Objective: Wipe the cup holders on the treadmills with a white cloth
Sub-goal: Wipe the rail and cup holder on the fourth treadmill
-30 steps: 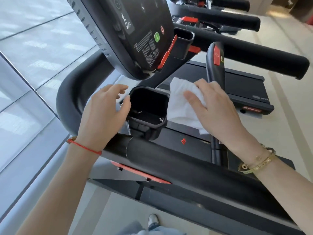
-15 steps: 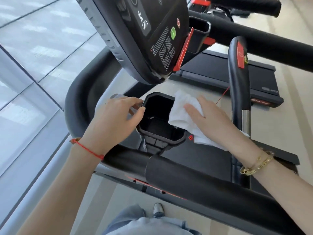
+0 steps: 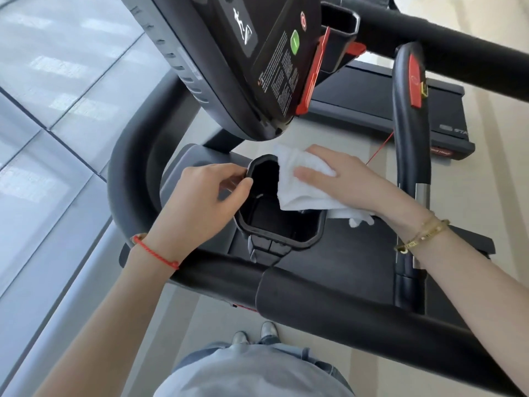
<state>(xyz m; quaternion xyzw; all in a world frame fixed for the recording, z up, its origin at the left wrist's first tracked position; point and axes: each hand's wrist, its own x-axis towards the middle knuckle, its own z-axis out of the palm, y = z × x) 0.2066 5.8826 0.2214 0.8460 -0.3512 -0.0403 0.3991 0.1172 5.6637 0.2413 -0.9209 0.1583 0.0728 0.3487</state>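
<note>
My right hand [image 3: 352, 179] lies flat with straight fingers [image 3: 310, 175] pressing the white cloth [image 3: 300, 184] over the cup holder's [image 3: 274, 242] far rim, while my left hand [image 3: 200, 207] pinches the near rim. The holder looks empty inside, its bottom not yet wiped, I judge. A second holder [image 3: 340, 30] beyond the console [image 3: 243, 53] remains.

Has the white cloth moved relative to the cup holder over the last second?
Yes. The white cloth was beside the cup holder, off its right rim; now the right hand has slid it leftward over that rim, covering part of the opening.
</note>
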